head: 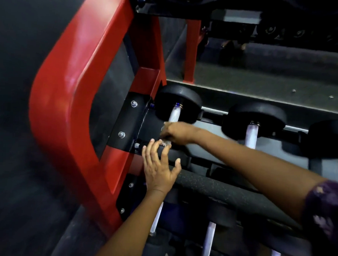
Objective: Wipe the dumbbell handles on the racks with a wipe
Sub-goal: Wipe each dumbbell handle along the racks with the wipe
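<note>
reaching in from the right, the right hand (pixel 175 133) is curled around the lower part of the dumbbell handle (pixel 174 114) nearest the red end frame (pixel 73 97) of the rack, with something small and pale, probably the wipe (pixel 164 142), showing under its fingers; blur keeps me from being sure. that handle runs up from the hand into a black round weight head (pixel 179 100) seated just right of the red frame. the left hand (pixel 160 166) is just below the right hand, fingers spread and straight, fingertips touching the black rail (pixel 229 189) beside the frame's bolted black plate (pixel 126 124); it holds nothing. further right of the frame, a second dumbbell (pixel 254 119) sits on the same tier with its pale handle pointing down. below the rail, more pale handles (pixel 208 238) stand on the lower tier. a patterned sleeve (pixel 324 210) covers the right upper arm.
</note>
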